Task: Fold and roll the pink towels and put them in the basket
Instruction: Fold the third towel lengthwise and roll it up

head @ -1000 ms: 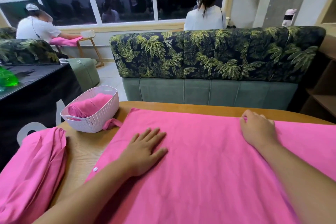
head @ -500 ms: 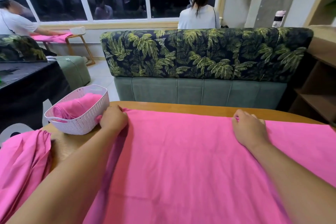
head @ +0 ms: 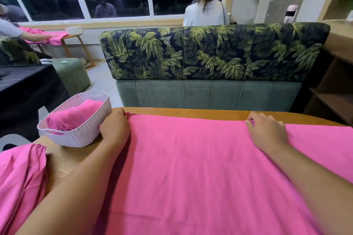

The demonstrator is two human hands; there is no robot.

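A large pink towel [head: 191,168] lies spread flat over the wooden table [head: 191,113]. My left hand [head: 114,129] pinches its far left corner, right beside the basket. My right hand [head: 267,131] pinches the far edge further right. The white perforated basket [head: 84,131] stands at the table's left far corner with a rolled pink towel [head: 74,115] inside. More pink towels [head: 19,177] hang in a heap over the table's left near edge.
A sofa with a palm-leaf back [head: 210,53] stands just beyond the table. A black-covered table [head: 24,86] is at the left, wooden shelves [head: 336,82] at the right. Two other people [head: 206,11] work by the window.
My left hand left the middle of the towel and went to its far left corner by the basket, where it now grips the cloth. My right hand stayed on the far edge.
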